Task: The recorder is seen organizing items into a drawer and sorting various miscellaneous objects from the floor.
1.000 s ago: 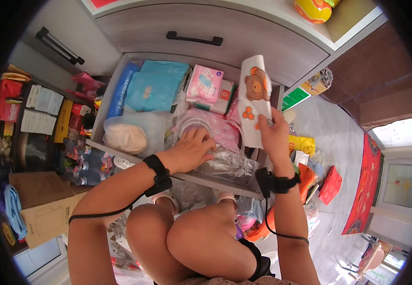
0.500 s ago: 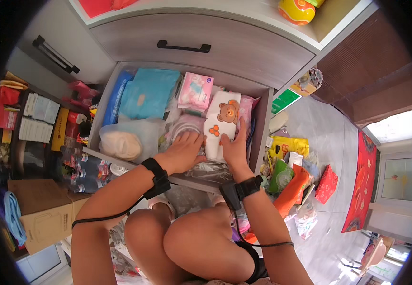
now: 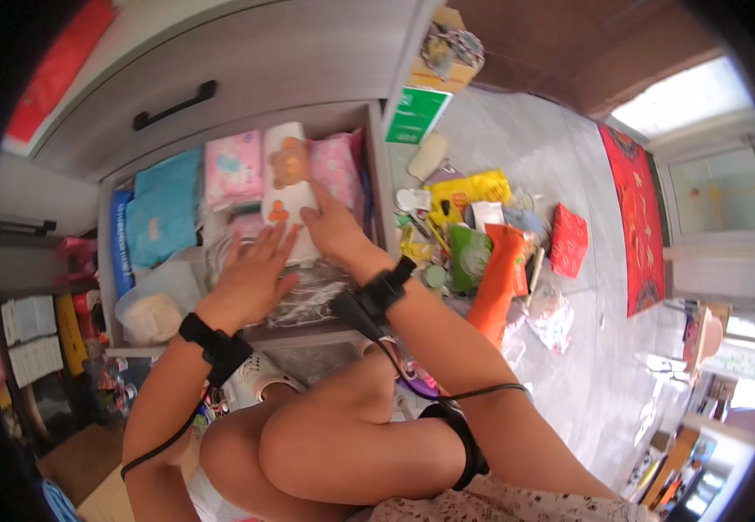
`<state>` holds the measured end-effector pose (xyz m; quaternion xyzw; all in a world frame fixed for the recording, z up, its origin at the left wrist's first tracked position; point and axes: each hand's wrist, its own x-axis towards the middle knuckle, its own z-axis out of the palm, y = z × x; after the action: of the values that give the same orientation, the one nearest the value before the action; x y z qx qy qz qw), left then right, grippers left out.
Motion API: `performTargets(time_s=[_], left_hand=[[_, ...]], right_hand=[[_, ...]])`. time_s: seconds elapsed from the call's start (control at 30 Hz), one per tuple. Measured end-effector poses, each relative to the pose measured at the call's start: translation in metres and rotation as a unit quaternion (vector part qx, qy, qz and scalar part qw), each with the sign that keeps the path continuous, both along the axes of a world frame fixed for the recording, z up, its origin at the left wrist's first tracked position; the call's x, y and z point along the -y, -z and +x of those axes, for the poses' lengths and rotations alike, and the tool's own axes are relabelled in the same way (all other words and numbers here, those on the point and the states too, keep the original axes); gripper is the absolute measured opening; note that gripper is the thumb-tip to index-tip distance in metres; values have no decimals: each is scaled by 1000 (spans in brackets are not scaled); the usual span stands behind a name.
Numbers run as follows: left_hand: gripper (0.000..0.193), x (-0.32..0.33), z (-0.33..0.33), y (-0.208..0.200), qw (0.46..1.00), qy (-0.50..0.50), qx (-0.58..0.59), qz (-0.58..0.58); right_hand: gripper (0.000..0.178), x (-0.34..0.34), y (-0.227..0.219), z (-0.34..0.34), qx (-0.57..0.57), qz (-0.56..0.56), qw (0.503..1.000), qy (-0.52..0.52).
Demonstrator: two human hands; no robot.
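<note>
In the pulled-out drawer [image 3: 379, 183] lies a white pack with a bear print [image 3: 283, 196]. My right hand [image 3: 335, 233] grips its right edge, thumb on top and the other fingers partly hidden along the side. My left hand [image 3: 251, 274] is spread open over clear plastic wrapping [image 3: 312, 291], its fingertips touching the pack's lower left edge. A pink and white packet [image 3: 234, 170] sits left of the bear pack, and a pink patterned bag [image 3: 336, 170] right of it. Farther left are a light blue package [image 3: 164, 213] and a whitish bag with a beige thing inside [image 3: 151, 313].
A closed drawer front with a black handle [image 3: 174, 106] rises behind. On the floor to the right lie an orange package [image 3: 501, 278], a green packet [image 3: 469, 257], a yellow bag [image 3: 473, 193] and a red bag [image 3: 569, 241]. A cardboard box [image 3: 103, 483] stands lower left.
The bear pack has slid deeper into the drawer beside the pink and white packet, my right hand moving with it. My left hand's fingers have spread. The view has swung right.
</note>
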<state>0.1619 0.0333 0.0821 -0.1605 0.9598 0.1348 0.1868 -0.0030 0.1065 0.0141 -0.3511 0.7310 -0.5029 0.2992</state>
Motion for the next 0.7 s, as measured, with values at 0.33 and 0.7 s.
performTargets(time_s=[0.33,0.7], left_hand=[[70,-10,-5,-30,1000,-18,1,0],[57,-73,65,-156,968,-171,-39,182]], right_hand=[[75,-250,9,-54,-366,100,887,261],[43,-406,49,-64,-102,173,969,144]])
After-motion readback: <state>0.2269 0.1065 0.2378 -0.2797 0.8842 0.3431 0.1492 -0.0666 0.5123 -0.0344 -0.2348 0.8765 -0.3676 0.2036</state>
